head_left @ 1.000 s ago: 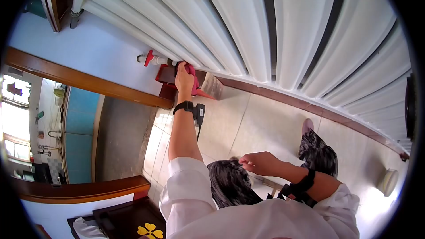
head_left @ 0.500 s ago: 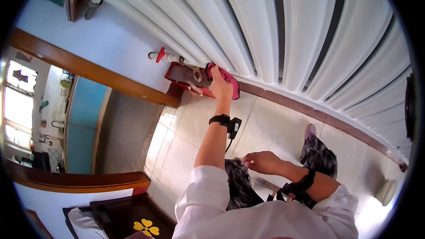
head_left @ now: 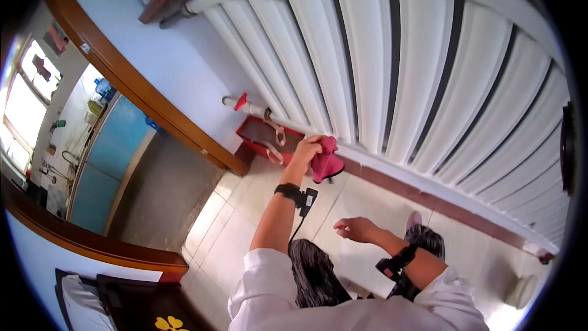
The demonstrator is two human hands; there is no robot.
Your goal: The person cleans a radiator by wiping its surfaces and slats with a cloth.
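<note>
My left hand is closed on a dark pink cloth, which hangs from the fingers just in front of the white radiator's lower edge. Left of that hand, a red box with pale strap loops lies on the floor beneath a pipe valve with a red handle. My right hand is above the floor near my knees, its fingers curled together; whether anything small is between them I cannot make out.
A wooden door frame stands at the left, with a room with blue cabinets beyond it. A dark board with a yellow flower shape is at the bottom left. A round pale object stands on the floor at the lower right.
My left hand has drawn the pink cloth away from the red box and the radiator's underside, to the right. The view has tilted up, showing the radiator's top. My right hand has barely moved.
</note>
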